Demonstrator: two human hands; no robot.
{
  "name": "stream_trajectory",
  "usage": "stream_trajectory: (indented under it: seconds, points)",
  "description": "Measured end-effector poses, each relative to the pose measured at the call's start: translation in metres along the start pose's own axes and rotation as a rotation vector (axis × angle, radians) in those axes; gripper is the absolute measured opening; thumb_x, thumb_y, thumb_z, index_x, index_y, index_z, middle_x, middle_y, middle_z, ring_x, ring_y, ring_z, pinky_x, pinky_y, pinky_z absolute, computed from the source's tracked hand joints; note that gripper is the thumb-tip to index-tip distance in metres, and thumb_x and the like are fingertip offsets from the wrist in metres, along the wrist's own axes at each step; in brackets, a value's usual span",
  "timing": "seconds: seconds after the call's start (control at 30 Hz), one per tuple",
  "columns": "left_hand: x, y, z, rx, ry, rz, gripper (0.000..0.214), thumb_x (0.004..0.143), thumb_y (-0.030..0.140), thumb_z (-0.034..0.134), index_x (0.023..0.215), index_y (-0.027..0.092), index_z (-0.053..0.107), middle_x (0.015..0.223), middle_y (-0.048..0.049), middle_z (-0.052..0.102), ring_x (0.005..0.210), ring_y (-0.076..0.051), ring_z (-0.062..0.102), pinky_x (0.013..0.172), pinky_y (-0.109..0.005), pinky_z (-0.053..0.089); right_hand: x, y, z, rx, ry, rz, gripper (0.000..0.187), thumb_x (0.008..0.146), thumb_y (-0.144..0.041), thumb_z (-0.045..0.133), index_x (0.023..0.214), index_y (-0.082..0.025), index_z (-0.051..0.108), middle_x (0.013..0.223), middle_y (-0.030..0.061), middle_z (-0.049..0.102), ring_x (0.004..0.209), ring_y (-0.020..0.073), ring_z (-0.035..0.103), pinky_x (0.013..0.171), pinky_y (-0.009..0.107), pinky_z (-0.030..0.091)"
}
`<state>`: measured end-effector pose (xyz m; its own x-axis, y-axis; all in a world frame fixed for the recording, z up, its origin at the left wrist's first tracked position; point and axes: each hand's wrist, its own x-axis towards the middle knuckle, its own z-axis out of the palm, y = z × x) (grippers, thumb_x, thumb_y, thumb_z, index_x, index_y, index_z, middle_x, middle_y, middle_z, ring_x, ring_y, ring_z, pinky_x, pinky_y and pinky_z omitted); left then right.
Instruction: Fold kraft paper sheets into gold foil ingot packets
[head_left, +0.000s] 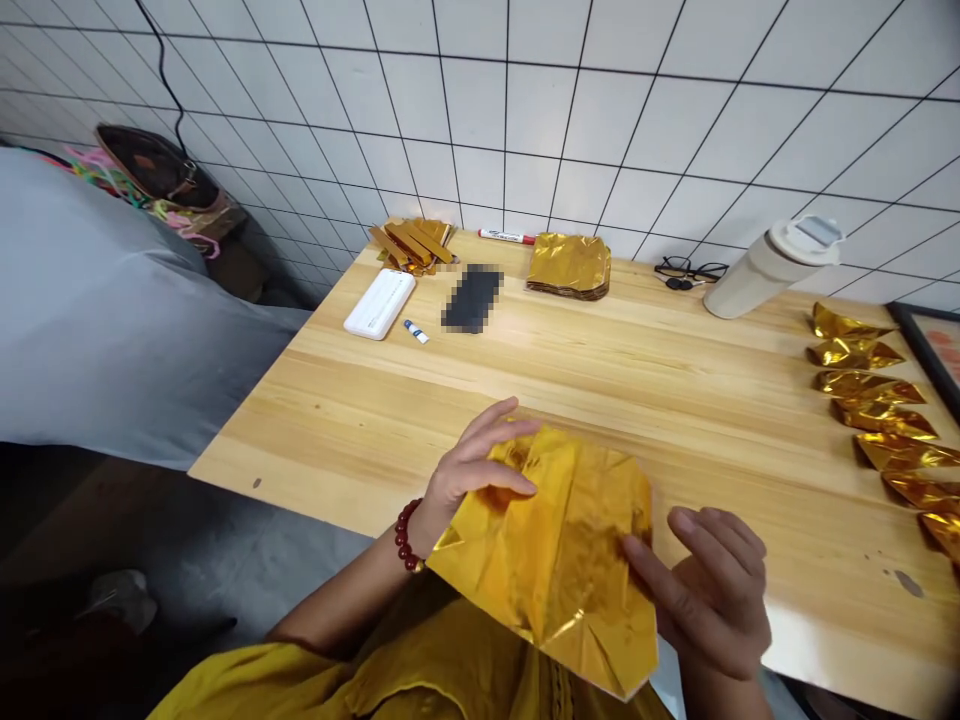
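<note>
A creased sheet of gold foil paper [570,540] is held up over the near edge of the table, with a fold line running across its middle. My left hand [480,465], with a dark red bead bracelet at the wrist, grips its upper left part; some of the fingers lie across the front. At the right side of the sheet is my right hand [712,590]. One extended digit meets the sheet's surface near its right edge, while the other fingers are bent and stand apart from the paper.
Along the wall lie gold strips [416,245], a red marker [506,237], a stack of gold foil sheets [568,265], glasses [690,270] and a tumbler [765,270]. A white power bank [380,303] and blurred-out dark object [472,298] are nearer. Several folded gold pieces [874,385] line the right.
</note>
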<state>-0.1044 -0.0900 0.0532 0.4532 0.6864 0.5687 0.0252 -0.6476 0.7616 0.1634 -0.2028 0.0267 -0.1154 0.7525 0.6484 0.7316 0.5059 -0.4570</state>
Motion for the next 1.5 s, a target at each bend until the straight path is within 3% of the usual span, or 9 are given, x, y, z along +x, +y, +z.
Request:
stream_trajectory:
  seconds: [0.13,0.27,0.4,0.5,0.6,0.8,1.07,1.3,1.5]
  points:
    - [0.036,0.012,-0.021,-0.042,-0.314,0.001,0.020,0.089,0.035,0.062,0.095,0.020,0.073,0.089,-0.0059,0.074,0.098,-0.020,0.068,0.107,-0.042,0.040,0.026,-0.012,-0.001,0.171,-0.013,-0.029,0.053,0.081,-0.025,0.070,0.132,-0.030,0.057,0.104,0.0074,0.071,0.086,0.0257,0.068,0.072,0.044,0.056]
    - [0.086,0.016,-0.029,0.082,-0.376,-0.180,0.034,0.084,0.031,0.067,0.115,0.020,0.069,0.089,-0.0034,0.073,0.080,-0.016,0.067,0.078,-0.027,0.052,0.037,-0.009,0.011,0.225,-0.019,0.419,0.022,0.078,-0.026,0.075,0.099,-0.024,0.070,0.077,0.0028,0.072,0.065,0.0187,0.065,0.056,0.030,0.054]
    - [0.141,-0.021,-0.011,0.225,-0.395,-0.257,0.081,0.072,0.025,0.078,0.144,0.018,0.042,0.092,-0.0036,0.071,0.076,-0.015,0.063,0.073,-0.027,0.050,0.056,0.021,0.043,0.549,-0.001,0.863,0.026,0.071,-0.040,0.080,0.082,-0.019,0.068,0.066,0.0015,0.069,0.060,0.0179,0.063,0.055,0.029,0.053]
    - [0.163,-0.055,0.013,0.392,-0.400,-0.256,0.084,0.072,0.017,0.074,0.146,0.018,0.036,0.104,-0.0065,0.070,0.087,-0.019,0.064,0.078,-0.030,0.050,0.068,0.049,0.063,0.790,0.135,1.007,0.039,0.063,-0.040,0.086,0.091,-0.021,0.068,0.079,0.0008,0.071,0.060,0.0142,0.061,0.055,0.027,0.053]
    - [0.151,-0.068,0.035,0.611,-0.306,-0.135,0.068,0.080,0.016,0.063,0.143,0.020,0.039,0.122,-0.0110,0.063,0.110,-0.025,0.060,0.094,-0.039,0.046,0.068,0.070,0.068,0.968,0.158,1.107,0.046,0.060,-0.035,0.088,0.098,-0.021,0.067,0.086,0.0005,0.071,0.070,0.0138,0.065,0.065,0.026,0.056]
    - [0.082,-0.074,0.071,0.605,-0.397,-0.032,0.074,0.081,0.042,0.065,0.143,0.015,0.036,0.128,-0.0149,0.058,0.120,-0.029,0.054,0.100,-0.044,0.044,0.055,0.077,0.065,1.069,0.187,1.071,0.061,0.063,-0.029,0.087,0.117,-0.026,0.059,0.106,0.0038,0.070,0.079,0.0171,0.069,0.072,0.031,0.058]
    - [0.069,-0.111,0.075,0.604,-0.255,-0.109,0.046,0.078,0.011,0.052,0.123,0.015,0.058,0.111,-0.0105,0.069,0.106,-0.024,0.062,0.095,-0.041,0.048,0.049,0.093,0.060,0.651,0.275,0.938,0.076,0.063,-0.033,0.082,0.131,-0.028,0.048,0.119,0.0077,0.064,0.082,0.0166,0.066,0.073,0.034,0.056]
    - [0.064,-0.122,0.070,0.348,-0.046,-0.183,0.040,0.077,0.009,0.056,0.114,0.020,0.065,0.100,-0.0039,0.075,0.092,-0.020,0.069,0.087,-0.036,0.054,0.079,0.126,0.044,0.121,-0.274,0.492,0.080,0.070,-0.031,0.073,0.143,-0.026,0.042,0.127,0.0107,0.061,0.111,0.0267,0.060,0.095,0.046,0.049]
    - [0.065,-0.128,0.068,0.228,0.099,-0.232,0.040,0.080,0.014,0.060,0.120,0.018,0.062,0.106,-0.0062,0.073,0.096,-0.018,0.069,0.087,-0.031,0.056,0.082,0.130,0.066,0.151,-0.257,0.425,0.048,0.084,-0.038,0.063,0.129,-0.023,0.058,0.100,0.0064,0.071,0.091,0.0230,0.067,0.088,0.041,0.053]
